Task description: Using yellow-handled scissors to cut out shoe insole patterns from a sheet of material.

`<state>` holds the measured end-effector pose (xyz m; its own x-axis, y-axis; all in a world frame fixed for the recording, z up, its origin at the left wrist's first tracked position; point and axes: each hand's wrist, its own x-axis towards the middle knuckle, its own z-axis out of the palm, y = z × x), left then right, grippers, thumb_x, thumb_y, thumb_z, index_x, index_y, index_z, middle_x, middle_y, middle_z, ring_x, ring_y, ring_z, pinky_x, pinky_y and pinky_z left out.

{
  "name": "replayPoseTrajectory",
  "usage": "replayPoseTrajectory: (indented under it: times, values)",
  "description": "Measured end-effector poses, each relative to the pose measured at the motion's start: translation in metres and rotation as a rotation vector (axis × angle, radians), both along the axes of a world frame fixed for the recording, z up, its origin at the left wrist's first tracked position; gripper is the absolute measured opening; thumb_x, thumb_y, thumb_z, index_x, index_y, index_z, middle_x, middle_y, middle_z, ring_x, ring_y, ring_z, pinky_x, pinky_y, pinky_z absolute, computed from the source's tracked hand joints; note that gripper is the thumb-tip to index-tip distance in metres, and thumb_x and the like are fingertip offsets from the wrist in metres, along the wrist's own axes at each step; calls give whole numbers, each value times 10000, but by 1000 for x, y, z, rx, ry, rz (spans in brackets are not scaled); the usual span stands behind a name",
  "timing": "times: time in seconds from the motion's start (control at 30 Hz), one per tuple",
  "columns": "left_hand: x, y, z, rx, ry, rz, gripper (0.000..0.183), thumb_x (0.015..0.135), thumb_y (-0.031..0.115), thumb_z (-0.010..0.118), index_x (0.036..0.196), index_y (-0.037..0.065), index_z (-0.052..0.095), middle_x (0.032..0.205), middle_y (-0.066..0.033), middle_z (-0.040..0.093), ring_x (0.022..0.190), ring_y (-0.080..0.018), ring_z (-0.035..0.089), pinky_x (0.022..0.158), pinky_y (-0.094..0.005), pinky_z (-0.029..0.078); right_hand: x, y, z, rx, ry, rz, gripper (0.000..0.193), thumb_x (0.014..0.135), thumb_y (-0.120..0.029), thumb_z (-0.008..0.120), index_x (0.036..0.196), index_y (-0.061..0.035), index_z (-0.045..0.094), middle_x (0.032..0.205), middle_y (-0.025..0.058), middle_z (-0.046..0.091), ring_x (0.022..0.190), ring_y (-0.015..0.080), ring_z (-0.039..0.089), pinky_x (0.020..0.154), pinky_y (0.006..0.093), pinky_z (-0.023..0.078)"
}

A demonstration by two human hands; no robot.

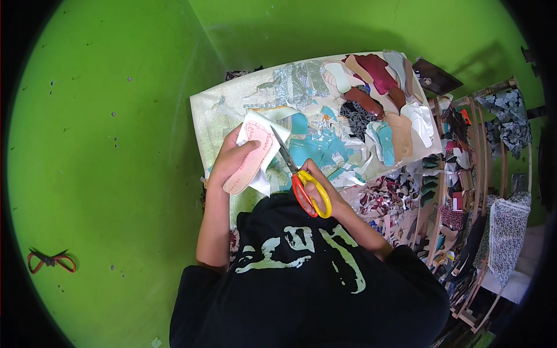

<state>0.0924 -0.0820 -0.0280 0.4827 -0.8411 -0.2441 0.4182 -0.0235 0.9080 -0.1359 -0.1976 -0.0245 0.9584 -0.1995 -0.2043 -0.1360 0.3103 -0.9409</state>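
My left hand (227, 158) grips a pink insole (259, 152) with red print on it, the thumb pressed on its face. Behind the insole, in the same grip, is a piece of white sheet material (261, 184) that sticks out past its edges. My right hand (320, 181) is closed around scissors (298, 181) with one red and one yellow handle. Their blades point up and left, with the tips at the sheet's edge beside the insole's wide end. Whether the blades are biting into the sheet I cannot tell.
Below my hands stands a pale worktable (217, 110) strewn with turquoise scraps (316, 149). Sole-shaped pieces in brown (364, 102), tan and white lie at its right. Wooden racks (480, 156) hold materials on the right. Spare scissors (52, 261) hang on the green wall.
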Motion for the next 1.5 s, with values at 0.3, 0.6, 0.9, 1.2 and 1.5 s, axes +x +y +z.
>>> replayPoseTrajectory:
  times: [0.3, 0.6, 0.9, 1.2, 1.5]
  values:
    - [8, 1, 2, 78, 32, -31, 454, 866, 6, 629, 1310, -8, 536, 1093, -83, 676, 926, -148, 666, 797, -290, 548, -2, -16, 16, -101, 39, 68, 510, 949, -501, 587, 1024, -68, 329, 623, 43, 471, 410, 123, 511, 360, 236, 394]
    - [12, -1, 1, 113, 27, -137, 495, 842, -13, 657, 1323, 3, 542, 1104, -75, 672, 926, -138, 662, 808, -279, 543, 1, -20, 24, -171, 67, 88, 492, 953, -467, 596, 1032, -62, 328, 661, 56, 495, 417, 129, 523, 362, 247, 409]
    - [5, -2, 8, 107, 69, -213, 499, 811, -18, 687, 1290, -41, 546, 1100, -85, 674, 934, -137, 663, 829, -279, 535, 1, -24, 22, -170, 108, 102, 412, 964, -323, 624, 1034, -45, 329, 720, 76, 522, 417, 136, 534, 362, 260, 413]
    - [5, -4, 10, 120, 55, -323, 469, 801, -15, 698, 1255, -36, 583, 1109, -62, 669, 956, -116, 644, 867, -264, 506, 2, -29, 19, -202, 78, 116, 447, 958, -382, 621, 1036, -51, 331, 713, 74, 524, 412, 137, 532, 364, 261, 415]
    - [12, -1, 11, 85, 168, -377, 482, 794, -22, 691, 1263, -43, 583, 1106, -57, 666, 951, -111, 636, 875, -259, 497, 8, -32, 21, -172, 68, 140, 390, 982, -361, 585, 1032, -67, 333, 687, 59, 510, 412, 132, 533, 366, 263, 420]
